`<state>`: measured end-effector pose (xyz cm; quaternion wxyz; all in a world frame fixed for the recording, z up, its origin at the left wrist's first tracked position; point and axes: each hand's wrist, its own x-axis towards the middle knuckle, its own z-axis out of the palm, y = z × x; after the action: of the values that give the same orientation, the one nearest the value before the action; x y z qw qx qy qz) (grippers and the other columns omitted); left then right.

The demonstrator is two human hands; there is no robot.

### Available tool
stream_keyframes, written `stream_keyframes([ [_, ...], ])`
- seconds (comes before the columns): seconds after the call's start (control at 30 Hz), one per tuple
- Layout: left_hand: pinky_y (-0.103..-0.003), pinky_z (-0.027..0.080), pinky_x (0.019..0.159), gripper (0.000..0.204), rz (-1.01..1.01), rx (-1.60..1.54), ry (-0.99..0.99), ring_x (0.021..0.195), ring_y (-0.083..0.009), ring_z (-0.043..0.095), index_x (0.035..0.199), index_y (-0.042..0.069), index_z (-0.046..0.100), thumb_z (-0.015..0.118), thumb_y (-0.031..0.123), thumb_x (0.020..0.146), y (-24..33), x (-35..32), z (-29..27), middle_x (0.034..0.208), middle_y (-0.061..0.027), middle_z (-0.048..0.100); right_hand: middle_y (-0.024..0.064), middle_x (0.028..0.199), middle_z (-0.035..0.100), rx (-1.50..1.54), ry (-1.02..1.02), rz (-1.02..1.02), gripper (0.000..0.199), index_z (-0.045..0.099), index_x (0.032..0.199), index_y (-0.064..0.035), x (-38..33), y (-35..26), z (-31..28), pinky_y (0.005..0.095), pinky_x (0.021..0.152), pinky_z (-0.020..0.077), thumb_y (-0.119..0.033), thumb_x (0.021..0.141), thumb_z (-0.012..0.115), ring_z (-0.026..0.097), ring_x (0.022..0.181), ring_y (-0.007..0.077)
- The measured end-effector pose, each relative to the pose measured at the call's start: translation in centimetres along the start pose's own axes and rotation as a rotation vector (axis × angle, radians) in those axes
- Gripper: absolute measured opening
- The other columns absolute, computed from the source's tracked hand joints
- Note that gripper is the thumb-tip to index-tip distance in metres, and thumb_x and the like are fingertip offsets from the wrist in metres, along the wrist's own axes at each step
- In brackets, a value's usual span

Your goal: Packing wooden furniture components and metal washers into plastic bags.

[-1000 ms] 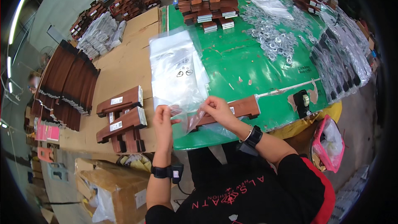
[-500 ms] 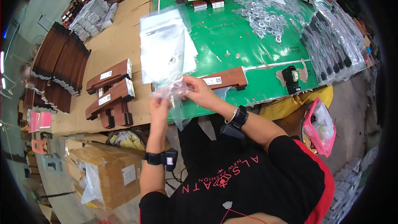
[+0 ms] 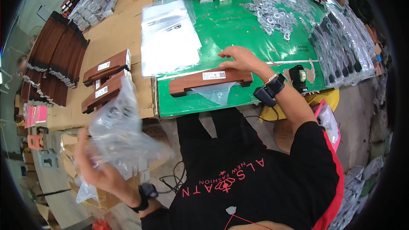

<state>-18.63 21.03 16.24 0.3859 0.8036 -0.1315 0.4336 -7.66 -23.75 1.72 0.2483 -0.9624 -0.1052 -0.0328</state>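
A clear plastic bag (image 3: pixel 117 123), smeared by motion, billows up and to the right from my left hand (image 3: pixel 100 172), at the lower left. Its fingers are partly behind the film, curled about the bag. Just above the right part of a dark brown wooden piece (image 3: pixel 187 84) hovers my right hand (image 3: pixel 240 58), fingers apart and nothing in them. This piece has a white label and lies near the table's front edge. Under it a clear bag (image 3: pixel 216 93) sticks out toward me. A stack of clear flat bags (image 3: pixel 168 38) lies beyond it, to the left.
Labelled wooden pieces (image 3: pixel 106 87) lie stacked on the cardboard at left, beside a taller brown stack (image 3: pixel 59 59). A black tape dispenser (image 3: pixel 298 78) stands at right, near wrapped packs (image 3: pixel 341 44). Small clear rings (image 3: pixel 270 17) are heaped behind. A cardboard box (image 3: pixel 68 149) sits below my left hand.
My left hand has swung down and left off the table with the clear bag. My right hand has let go and moved right, above the wooden piece, which is now fully uncovered.
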Motion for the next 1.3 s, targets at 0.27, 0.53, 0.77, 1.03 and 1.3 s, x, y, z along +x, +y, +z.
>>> stream_keyframes([
  [0.27, -0.04, 0.053, 0.083, 0.035, -0.277, -0.315, -1.122, 0.093, -0.0317, 0.071, 0.123, 0.0, 0.068, 0.064, 0.023, 0.097, -3.4, -11.3, 16.5, 0.107, -0.0167, 0.074, 0.0139, 0.106, 0.072, -0.014, -0.45, -0.015, 0.067, 0.074, 0.112, -0.0044, 4.0, 0.9, -0.5, 0.039, 0.081, 0.0526, -0.06, 0.075, 0.079, 0.068, 0.099, 0.0304],
  [0.53, -0.025, 0.034, 0.047, 0.033, -1.32, -0.992, -0.792, 0.051, -0.0073, 0.045, 0.085, 0.013, 0.064, 0.064, 0.043, 0.099, -0.5, -16.1, 27.6, 0.066, 0.0036, 0.055, 0.014, 0.093, 0.069, -0.136, -0.291, -0.176, 0.051, 0.073, 0.091, -0.0083, 1.5, 1.5, 1.5, 0.0466, 0.077, 0.0511, -0.053, 0.067, 0.083, 0.065, 0.091, 0.0354],
  [0.77, -0.022, 0.04, 0.052, 0.023, -1.432, -1.035, -0.759, 0.062, -0.0057, 0.049, 0.101, 0.012, 0.062, 0.059, 0.035, 0.104, 1.0, -18.2, 24.6, 0.079, 0.005, 0.055, 0.0179, 0.091, 0.068, 0.095, -0.331, -0.06, 0.069, 0.055, 0.114, -0.0097, -2.6, -0.8, 2.0, 0.0454, 0.071, 0.0504, -0.055, 0.07, 0.084, 0.067, 0.086, 0.0386],
  [1.03, -0.018, 0.029, 0.05, 0.037, -1.102, -0.88, -0.872, 0.059, -0.0019, 0.039, 0.131, 0.002, 0.064, 0.058, 0.026, 0.104, -1.3, -11.3, 15.2, 0.072, 0.0092, 0.046, 0.0116, 0.102, 0.061, 0.03, 0.048, -0.179, 0.083, 0.046, 0.148, -0.0229, -5.4, -5.3, -1.9, 0.0441, 0.082, 0.0469, -0.028, 0.075, 0.084, 0.06, 0.098, 0.0327],
  [1.3, -0.017, 0.032, 0.041, 0.051, -0.371, -0.5, -0.001, 0.047, 0.0001, 0.036, 0.152, 0.008, 0.044, 0.045, 0.016, 0.101, -4.5, 10.1, 0.4, 0.062, 0.0078, 0.041, 0.0082, 0.103, 0.056, -0.339, 0.075, -0.254, 0.079, 0.051, 0.148, -0.0316, -6.6, -2.6, 0.6, 0.0421, 0.086, 0.0461, -0.028, 0.076, 0.083, 0.055, 0.1, 0.0277],
])
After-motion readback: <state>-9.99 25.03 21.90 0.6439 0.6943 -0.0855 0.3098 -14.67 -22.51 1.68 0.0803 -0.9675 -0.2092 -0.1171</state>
